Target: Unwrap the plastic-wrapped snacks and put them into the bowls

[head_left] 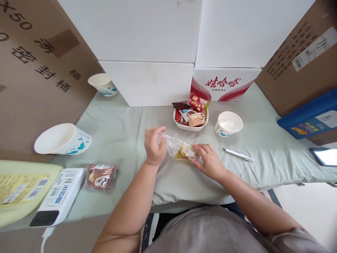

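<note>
One packet (183, 151) before 娃哈哈 carton (223, 85)

Cloth-covered counter (263, 144) backed by white boxes (147, 31)

They are flanked by brown cartons (28, 105). At left, two paper bowls (63, 140) and a white device (61, 195) are placed; at right, a pen (238, 155) is laid well apart from a phone (326, 156) near a blue container (310, 114).

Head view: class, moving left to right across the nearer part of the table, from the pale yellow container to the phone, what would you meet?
Pale yellow container → white device → brown snack packet → left hand → clear bag → right hand → white pen → phone.
</note>
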### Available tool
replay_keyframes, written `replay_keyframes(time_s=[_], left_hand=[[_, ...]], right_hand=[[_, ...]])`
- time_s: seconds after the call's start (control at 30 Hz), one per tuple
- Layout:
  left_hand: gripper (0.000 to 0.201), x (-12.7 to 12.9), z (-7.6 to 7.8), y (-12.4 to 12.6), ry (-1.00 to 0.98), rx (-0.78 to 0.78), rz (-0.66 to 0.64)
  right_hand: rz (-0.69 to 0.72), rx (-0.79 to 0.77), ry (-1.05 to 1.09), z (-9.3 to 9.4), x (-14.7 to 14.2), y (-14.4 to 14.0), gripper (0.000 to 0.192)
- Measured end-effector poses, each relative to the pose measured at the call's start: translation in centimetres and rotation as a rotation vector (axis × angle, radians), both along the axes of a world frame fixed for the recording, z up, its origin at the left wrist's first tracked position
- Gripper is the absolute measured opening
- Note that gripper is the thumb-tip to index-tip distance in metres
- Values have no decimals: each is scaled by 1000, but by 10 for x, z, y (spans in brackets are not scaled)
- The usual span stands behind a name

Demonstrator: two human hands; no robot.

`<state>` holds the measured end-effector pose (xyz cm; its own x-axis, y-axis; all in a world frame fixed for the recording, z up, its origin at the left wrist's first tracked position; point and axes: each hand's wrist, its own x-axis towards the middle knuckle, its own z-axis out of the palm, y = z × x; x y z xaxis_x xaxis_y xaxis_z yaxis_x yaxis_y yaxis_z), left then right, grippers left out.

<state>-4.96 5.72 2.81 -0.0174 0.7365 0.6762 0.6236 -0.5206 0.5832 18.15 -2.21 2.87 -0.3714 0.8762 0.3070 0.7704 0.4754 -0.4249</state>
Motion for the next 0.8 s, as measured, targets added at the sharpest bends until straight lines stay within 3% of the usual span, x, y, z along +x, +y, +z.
replay_keyframes(time_s=[0.07, 0.17, 0.37, 0.4, 0.47, 0.53, 0.57, 0.67, 0.73, 0.8], left_hand=[[22, 11, 4, -10, 273, -45, -277], [14, 22, 5, -17, 511, -163, -499], [20, 21, 19, -25, 330, -200, -564], [19, 21, 23, -28, 283, -237, -636], [13, 23, 29, -34, 239, -374, -904], [12, 27, 30, -40, 293, -540, -1192], [16, 29, 28, -42, 347, -607, -1272], [17, 37, 20, -46, 454, -672, -1217], [19, 41, 13, -46, 436, -632, -1101], [25, 42, 8, -44, 410, -578, -968]], right_hand=[[41, 28, 36, 3, 6, 0, 22], [53, 110, 94, 14, 25, -3, 23], [-166, 202, 53, 14, 77, -18, 27], [-231, 199, 32, 12, 84, -20, 28], [-354, 192, 24, 11, 93, -25, 31], [-420, 218, 75, 16, 95, -29, 33], [-409, 245, 121, 21, 93, -31, 33], [-133, 256, 215, 38, 79, -36, 32], [107, 119, 124, 46, 65, -39, 31], [177, -107, -100, 49, 52, -42, 27]])
